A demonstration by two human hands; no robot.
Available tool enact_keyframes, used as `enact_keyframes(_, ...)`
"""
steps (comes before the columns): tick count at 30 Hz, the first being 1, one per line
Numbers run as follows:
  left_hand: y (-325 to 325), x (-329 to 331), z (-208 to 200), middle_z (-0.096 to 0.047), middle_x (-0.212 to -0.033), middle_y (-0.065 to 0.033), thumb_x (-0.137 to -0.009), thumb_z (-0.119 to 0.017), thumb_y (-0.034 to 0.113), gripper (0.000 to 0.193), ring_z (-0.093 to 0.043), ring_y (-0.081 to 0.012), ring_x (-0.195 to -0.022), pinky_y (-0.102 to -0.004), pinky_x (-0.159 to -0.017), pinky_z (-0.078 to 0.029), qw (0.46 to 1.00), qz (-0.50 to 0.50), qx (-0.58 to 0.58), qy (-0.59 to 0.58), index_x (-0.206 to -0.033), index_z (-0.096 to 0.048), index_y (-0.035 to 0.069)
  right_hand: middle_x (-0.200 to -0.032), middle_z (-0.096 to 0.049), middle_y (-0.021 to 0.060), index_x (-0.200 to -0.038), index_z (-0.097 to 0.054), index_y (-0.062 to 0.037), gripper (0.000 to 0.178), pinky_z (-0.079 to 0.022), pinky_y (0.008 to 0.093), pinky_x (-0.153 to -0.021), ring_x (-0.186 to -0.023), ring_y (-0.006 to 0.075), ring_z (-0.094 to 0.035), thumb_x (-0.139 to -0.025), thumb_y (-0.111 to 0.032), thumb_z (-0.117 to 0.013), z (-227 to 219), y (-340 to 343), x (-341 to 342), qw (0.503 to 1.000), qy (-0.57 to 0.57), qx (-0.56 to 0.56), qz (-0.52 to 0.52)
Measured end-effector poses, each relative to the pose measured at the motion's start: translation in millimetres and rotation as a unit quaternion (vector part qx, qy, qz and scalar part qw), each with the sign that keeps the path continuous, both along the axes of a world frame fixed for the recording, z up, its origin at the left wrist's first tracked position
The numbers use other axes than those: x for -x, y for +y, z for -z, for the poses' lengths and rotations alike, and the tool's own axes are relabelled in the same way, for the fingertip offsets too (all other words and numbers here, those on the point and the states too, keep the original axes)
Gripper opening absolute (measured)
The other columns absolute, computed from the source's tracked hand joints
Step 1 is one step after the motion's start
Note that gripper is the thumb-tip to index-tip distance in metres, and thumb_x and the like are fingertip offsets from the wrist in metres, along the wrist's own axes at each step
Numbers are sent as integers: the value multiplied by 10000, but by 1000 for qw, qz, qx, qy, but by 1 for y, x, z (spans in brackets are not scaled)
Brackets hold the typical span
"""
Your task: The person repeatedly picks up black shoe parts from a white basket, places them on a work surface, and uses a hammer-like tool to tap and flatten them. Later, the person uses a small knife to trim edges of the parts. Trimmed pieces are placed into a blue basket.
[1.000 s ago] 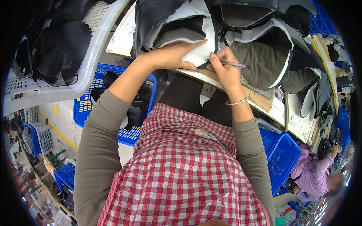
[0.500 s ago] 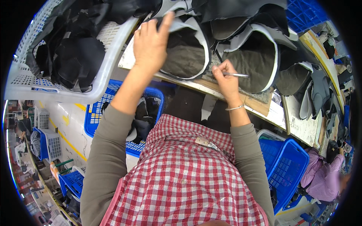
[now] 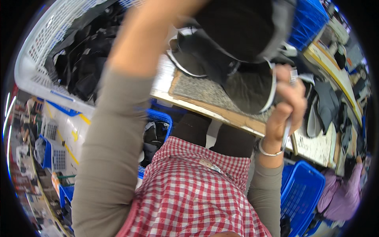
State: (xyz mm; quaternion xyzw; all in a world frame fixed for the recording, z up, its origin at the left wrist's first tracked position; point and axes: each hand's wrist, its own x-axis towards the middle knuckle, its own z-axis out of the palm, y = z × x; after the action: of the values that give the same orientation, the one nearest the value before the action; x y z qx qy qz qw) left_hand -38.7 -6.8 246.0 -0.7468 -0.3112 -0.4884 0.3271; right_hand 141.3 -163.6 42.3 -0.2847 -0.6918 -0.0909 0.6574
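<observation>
At the top, my left hand (image 3: 179, 10) is smeared by motion and partly cut off by the frame edge. It is against the near left edge of a black shoe upper (image 3: 237, 27) with a grey rim, raised above the others; whether it grips the upper is not visible. My right hand (image 3: 290, 104), lower right of that upper, has curled fingers round a slim silver pen (image 3: 286, 133) that points down toward the wrist. Beside the right hand, another dark upper (image 3: 250, 93) with a white edge lies partly over a grey speckled board (image 3: 201, 93).
A white basket (image 3: 27, 63) with black pieces stands at the left. The white worktable (image 3: 314, 148) carries more uppers (image 3: 329, 102) at the right. Blue baskets stand below, one at the right (image 3: 304, 193). Beyond it is a person in a striped pink top (image 3: 347, 193).
My left hand has moved up and right, and an upper has risen toward me. The right hand has moved right, turning the pen downward. More of the speckled board shows.
</observation>
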Motion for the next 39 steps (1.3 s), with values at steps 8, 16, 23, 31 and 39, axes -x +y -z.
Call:
enact_keyframes(8, 14, -46, 174, -569, -1434, -197, -883, -755, 255, 566, -494, -425, -1382, -547, -1162, -375, 958, 266, 97, -37, -1368, -557, 40, -1524, -556, 46, -1371, -529, -141, 511, -269, 735, -1108, -1470, 398, -416, -1024, -513, -576, 39, 151, -101, 874, -47, 293, 385)
enact_keyframes(16, 88, 88, 268, -581, -1349, -179, -904, -743, 188, 312, -530, -371, -1270, -451, -1063, -452, 957, -29, 259, -125, -1192, -708, 71, -1445, -591, 230, -1232, -572, -15, 377, -329, 471, -1196, -1403, 379, -501, -946, -192, -743, 49, 125, -37, 985, 52, 37, 163)
enact_keyframes(23, 80, 157, 340, -573, -1361, -239, -956, -699, 340, 554, -562, -404, -1259, -445, -1065, -459, 859, 26, 444, -253, -1392, -567, 24, -1494, -575, 48, -1030, -580, -180, 377, -339, 627, -1144, -1412, 384, -473, -758, -147, -838, 112, 72, 120, 918, -314, 239, -44)
enact_keyframes(31, 128, 287, 329, -680, -1219, -204, -890, -767, 299, 448, -655, -365, -1112, -421, -990, -501, 861, -50, 428, -272, -1222, -693, 8, -1380, -667, 150, -899, -489, -91, 335, -417, 605, -1095, -1362, 395, -554, -707, 33, -734, 110, 154, 129, 962, -222, 157, 2)
enact_keyframes(39, 320, 367, 294, -428, -1566, -225, -743, -896, 395, 1044, -359, -385, -1474, -477, -1215, -309, 884, -261, 308, -234, -1544, -351, 4, -1487, -568, 199, -1010, -401, -104, 657, -350, 601, -1177, -1442, 409, -467, -559, 111, -828, 122, 160, 132, 946, -181, 261, -58)
